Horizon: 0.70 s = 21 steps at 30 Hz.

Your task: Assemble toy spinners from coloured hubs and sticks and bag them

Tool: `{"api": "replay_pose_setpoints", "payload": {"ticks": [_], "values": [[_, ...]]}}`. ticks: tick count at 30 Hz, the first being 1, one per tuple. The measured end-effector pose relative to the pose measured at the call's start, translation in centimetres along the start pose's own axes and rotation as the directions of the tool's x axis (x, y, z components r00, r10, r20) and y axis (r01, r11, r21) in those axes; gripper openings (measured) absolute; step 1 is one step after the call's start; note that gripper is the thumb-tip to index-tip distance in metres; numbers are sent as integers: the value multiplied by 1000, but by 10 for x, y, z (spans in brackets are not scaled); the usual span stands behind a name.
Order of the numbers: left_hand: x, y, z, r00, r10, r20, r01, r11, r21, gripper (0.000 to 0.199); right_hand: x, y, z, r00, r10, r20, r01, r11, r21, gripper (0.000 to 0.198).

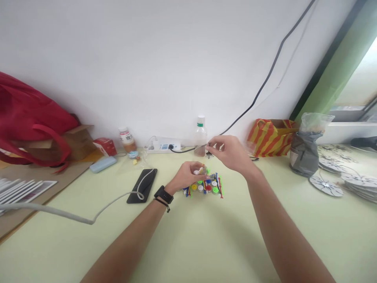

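Small toy pieces with round white, yellow, red, blue and green tops (209, 188) sit in rows on the pale green table. Thin coloured plastic sticks (221, 187) lie at the right end of the rows. Above them, my left hand (190, 175), with a black watch on its wrist, closes on a small clear piece with a coloured top; its exact kind is unclear. Raised to the right, my right hand (226, 151) has thumb and forefinger pinched together. A small dark bit shows at its fingertips, too small to name.
A phone (141, 186) with a white cable lies left of the toys. Behind stand a clear bottle (200, 131) and a power strip (165, 146). A striped bag (269, 137), a grey bag (304, 153) and stacked discs (361, 184) are on the right; a red bag (32, 114) is far left.
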<state>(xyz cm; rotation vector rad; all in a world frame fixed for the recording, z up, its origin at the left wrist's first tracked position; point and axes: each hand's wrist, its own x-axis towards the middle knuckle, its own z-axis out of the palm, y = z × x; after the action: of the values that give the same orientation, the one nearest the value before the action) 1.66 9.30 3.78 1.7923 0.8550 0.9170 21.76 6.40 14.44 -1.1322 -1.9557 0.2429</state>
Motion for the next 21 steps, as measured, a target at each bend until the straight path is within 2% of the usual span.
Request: {"api": "replay_pose_setpoints", "payload": {"ticks": [7,11,14,18,21], "values": [[-2,4,1,998,-42,48,43,999,-17,60,-4,-10,-6,996,34,79,-23,990,-138,12],[-2,6,1,998,-26,53,26,1000,2,56,-6,-16,-11,980,30,195,12,978,-209,25],[-2,8,0,998,-9,69,7,1000,26,50,-6,-15,-12,972,31,233,20,977,-213,24],[-2,9,-1,993,10,119,-14,999,34,45,-8,-11,-12,939,41,341,34,977,-210,20],[-2,6,-1,990,-15,142,5,998,69,47,-9,-10,-14,908,93,408,21,963,-267,20]]}}
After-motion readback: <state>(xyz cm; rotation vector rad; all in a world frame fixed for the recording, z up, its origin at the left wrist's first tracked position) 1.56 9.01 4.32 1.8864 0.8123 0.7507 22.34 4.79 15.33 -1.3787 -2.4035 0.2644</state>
